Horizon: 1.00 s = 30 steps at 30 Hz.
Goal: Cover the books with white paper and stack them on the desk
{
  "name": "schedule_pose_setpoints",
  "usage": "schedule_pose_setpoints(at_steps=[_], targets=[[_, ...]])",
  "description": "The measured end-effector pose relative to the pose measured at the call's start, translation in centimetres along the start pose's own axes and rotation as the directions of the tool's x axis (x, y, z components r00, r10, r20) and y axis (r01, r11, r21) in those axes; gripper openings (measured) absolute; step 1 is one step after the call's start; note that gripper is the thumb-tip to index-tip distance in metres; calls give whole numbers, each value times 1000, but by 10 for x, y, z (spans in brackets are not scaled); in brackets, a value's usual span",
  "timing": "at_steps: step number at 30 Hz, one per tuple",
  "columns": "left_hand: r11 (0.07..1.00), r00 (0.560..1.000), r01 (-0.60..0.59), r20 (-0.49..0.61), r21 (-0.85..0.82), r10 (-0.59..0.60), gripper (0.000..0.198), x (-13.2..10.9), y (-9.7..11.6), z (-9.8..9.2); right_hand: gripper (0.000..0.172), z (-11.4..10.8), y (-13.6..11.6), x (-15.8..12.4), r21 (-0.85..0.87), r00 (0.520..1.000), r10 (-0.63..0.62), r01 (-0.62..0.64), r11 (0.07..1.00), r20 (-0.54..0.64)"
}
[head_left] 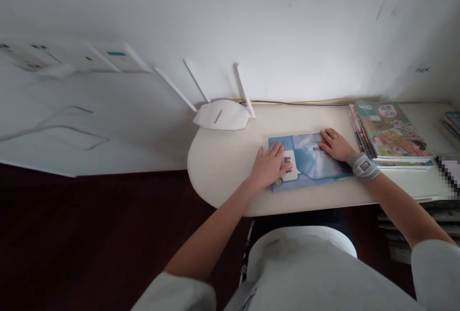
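A blue book [312,162] lies closed and flat on a cream rounded desk [219,167]. My left hand [269,166] rests flat on the book's left part, fingers spread over its white label. My right hand [336,144] lies flat on the book's upper right part, fingers stretched out; a grey band [362,166] wraps that wrist. Neither hand grips anything.
A white router [223,113] with several antennas stands at the desk's back left. A stack of colourful books [390,132] lies to the right of the blue one, more books [453,123] at the far right edge. A white wall rises behind; dark floor lies left.
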State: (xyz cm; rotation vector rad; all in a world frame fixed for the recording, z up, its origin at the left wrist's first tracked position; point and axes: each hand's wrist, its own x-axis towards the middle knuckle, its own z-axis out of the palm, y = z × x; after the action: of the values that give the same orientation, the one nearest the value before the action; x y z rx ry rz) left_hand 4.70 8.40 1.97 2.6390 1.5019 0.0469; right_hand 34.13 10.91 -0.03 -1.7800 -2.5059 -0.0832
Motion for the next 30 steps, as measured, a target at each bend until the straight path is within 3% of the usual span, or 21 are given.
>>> schedule_pose_setpoints(at_steps=[5, 8, 11, 15, 22, 26, 30], targets=[[999, 999, 10, -50, 37, -8, 58, 37, 11, -8, 63, -15, -36, -4, -91, 998, 66, -67, 994, -15], [1000, 1000, -10, 7, 12, 10, 59, 60, 28, 0, 56, -20, -63, 10, -69, 998, -49, 52, 996, 41], [1000, 1000, -4, 13, -1, 4, 58, 71, 36, 8, 54, -16, -74, 24, 21, 986, -122, 120, 992, 118], [999, 999, 35, -3, -14, -35, 62, 70, 22, 12, 63, -7, -53, 25, 8, 992, -107, 106, 994, 68], [979, 980, 200, -13, -47, -200, 64, 58, -17, 12, 63, 1, -7, 4, -19, 998, 48, -47, 999, 32], [975, 975, 219, -25, -38, -220, 63, 54, -23, 14, 61, -1, -5, 0, -29, 996, 83, -82, 996, 31], [975, 974, 221, -51, -21, -222, 59, 52, -19, 11, 55, -19, -15, 3, -122, 995, 80, -73, 990, 55]])
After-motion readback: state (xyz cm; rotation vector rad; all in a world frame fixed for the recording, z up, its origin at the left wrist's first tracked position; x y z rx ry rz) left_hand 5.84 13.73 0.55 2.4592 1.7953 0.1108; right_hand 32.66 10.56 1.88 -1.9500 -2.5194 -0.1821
